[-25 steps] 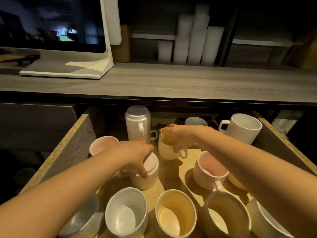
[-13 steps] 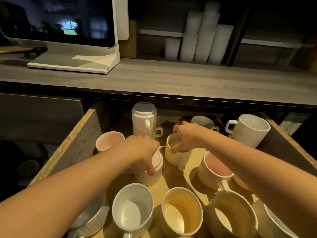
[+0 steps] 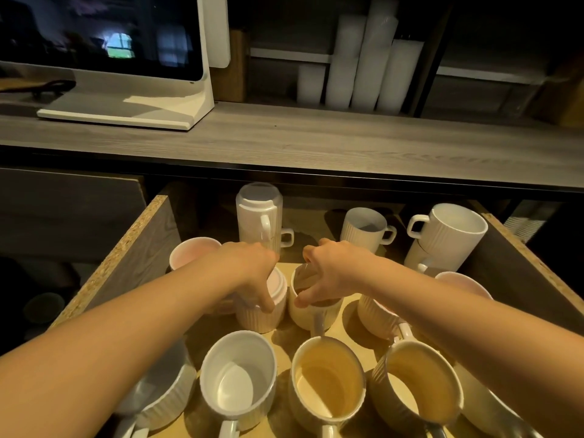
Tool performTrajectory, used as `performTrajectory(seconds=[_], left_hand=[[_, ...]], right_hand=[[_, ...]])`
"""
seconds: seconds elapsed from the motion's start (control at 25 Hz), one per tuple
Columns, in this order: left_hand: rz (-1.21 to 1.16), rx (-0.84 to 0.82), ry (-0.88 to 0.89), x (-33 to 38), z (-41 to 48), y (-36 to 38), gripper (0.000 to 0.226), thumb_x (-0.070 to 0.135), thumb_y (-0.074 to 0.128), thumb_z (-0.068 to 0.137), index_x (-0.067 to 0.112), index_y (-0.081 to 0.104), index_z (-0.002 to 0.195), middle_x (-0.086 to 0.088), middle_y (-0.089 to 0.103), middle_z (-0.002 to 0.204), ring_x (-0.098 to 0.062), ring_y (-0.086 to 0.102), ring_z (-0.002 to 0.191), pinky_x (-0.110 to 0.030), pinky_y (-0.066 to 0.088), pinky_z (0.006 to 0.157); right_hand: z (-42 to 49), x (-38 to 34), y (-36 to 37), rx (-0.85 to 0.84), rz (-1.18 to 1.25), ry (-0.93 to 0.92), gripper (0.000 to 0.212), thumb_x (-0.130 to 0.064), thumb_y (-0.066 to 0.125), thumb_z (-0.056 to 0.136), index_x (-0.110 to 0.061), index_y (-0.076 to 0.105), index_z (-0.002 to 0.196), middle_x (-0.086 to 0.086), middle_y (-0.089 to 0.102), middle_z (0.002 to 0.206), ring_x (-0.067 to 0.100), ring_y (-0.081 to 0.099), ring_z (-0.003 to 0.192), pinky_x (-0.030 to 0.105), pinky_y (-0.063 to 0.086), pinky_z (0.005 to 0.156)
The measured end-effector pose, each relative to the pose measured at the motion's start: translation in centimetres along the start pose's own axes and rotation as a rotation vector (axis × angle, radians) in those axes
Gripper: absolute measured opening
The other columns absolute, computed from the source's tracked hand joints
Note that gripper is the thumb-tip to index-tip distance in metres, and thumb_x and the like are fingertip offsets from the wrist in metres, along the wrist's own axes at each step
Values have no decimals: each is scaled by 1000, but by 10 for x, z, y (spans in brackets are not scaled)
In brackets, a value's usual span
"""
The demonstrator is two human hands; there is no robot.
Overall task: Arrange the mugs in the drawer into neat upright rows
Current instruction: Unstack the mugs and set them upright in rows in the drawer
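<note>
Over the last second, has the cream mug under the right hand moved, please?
Yes. The cream mug has come nearer the person, away from the tall white mug stack, and its handle now points toward them.

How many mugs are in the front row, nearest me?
5, left to right: grey mug, white mug, cream mug, second cream mug, pale mug mostly hidden under the right forearm. Others may be hidden.

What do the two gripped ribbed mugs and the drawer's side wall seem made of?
The pink-topped ribbed mug in the left hand and cream ribbed mug in the right hand: probably glazed ceramic, given moulded ribs and sheen. Grey drawer side wall: likely laminated particleboard; its top edge shows raw speckled chips.
</note>
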State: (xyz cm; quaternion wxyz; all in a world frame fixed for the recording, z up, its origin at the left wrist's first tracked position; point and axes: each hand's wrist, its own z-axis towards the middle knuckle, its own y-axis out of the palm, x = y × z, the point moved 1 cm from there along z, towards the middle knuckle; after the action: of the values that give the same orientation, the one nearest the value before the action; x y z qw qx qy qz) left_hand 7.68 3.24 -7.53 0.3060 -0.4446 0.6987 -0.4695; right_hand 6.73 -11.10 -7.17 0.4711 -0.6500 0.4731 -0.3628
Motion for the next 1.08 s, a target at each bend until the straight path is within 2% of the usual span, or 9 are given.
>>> performTrajectory(seconds=[0.08,0.24,0.4,0.52,0.64,0.84,0.96,1.08], left_hand=[[-12,-8,6,0,1,1,54,39,75,73,21,49,116,-1,61,101,-19,62,86,-28,56,77],[-49,-39,-2,0,3,10,66,39,77,71,24,42,124,1,56,105,-19,59,92,-31,56,82],[-76,-1,13,-4,3,12,69,36,80,69,25,42,126,2,57,107,-19,58,92,-30,56,81],[-233,-7,0,-16,0,3,71,32,79,69,28,39,127,2,54,116,-20,56,100,-32,57,78],[-343,54,57,-34,-3,-12,68,33,78,69,29,39,124,3,50,122,-18,51,108,-33,56,83],[-650,153,199,-51,-14,-42,53,31,76,71,33,43,112,10,52,107,-14,56,99,-23,56,68],[-900,130,305,-43,-20,-48,61,45,75,56,37,48,110,9,56,111,-12,57,104,-21,55,65],[-1069,140,377,-35,-21,-48,73,49,72,50,32,49,117,4,56,117,-14,56,108,-29,56,75]], right_hand=[[-3,-3,2,15,-18,-9,80,-68,60,71,-20,41,133,6,54,119,19,51,91,28,49,71],[-7,-4,7,15,-43,-10,84,-69,57,72,-23,35,138,7,49,130,26,54,108,33,52,79],[-12,0,3,25,-37,-20,78,-70,49,77,-22,36,138,5,50,132,25,55,111,33,52,82],[-22,14,-7,66,116,-28,66,-60,48,85,-23,36,139,4,48,138,24,53,118,33,49,89],[-28,31,-12,105,338,-63,60,-47,55,87,-27,34,140,1,43,144,19,49,123,29,46,93],[-33,30,-15,141,673,-208,83,-38,70,79,-38,19,144,-8,34,149,11,40,130,27,39,98],[-37,18,-16,256,766,-338,87,-28,76,75,-36,20,142,-14,40,137,0,39,121,19,41,97],[-41,21,-24,396,831,-369,84,-25,79,72,-32,27,138,-17,43,124,3,46,116,22,48,93]])
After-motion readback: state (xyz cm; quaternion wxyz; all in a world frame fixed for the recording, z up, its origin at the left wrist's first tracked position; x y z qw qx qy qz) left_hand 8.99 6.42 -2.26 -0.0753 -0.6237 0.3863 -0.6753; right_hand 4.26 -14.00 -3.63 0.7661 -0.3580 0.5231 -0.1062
